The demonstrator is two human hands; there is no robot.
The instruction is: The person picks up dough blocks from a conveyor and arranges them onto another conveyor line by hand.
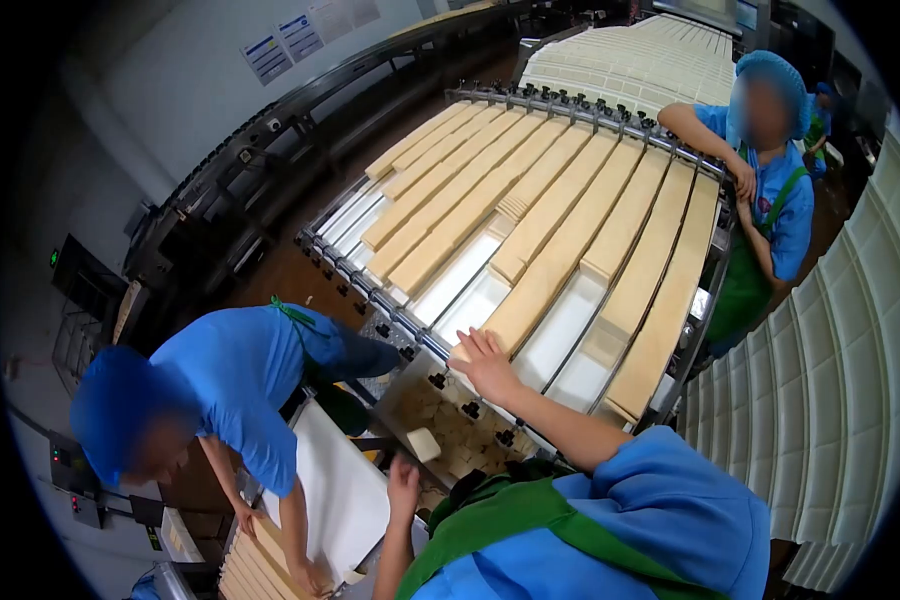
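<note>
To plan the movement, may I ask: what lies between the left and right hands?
The head view shows a pale block, small pieces, and the table's metal edge.

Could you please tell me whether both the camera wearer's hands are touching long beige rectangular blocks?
No, the right hand touches one long beige rectangular block, but the left hand is apart from them.

Four white printed paper sheets [299, 37] hang on a pale grey wall [195, 75], above a long dark metal conveyor [260, 140]. A person in a light-blue hair cover and green apron [792, 232] stands near a broad white gridded surface [820, 370].
</note>
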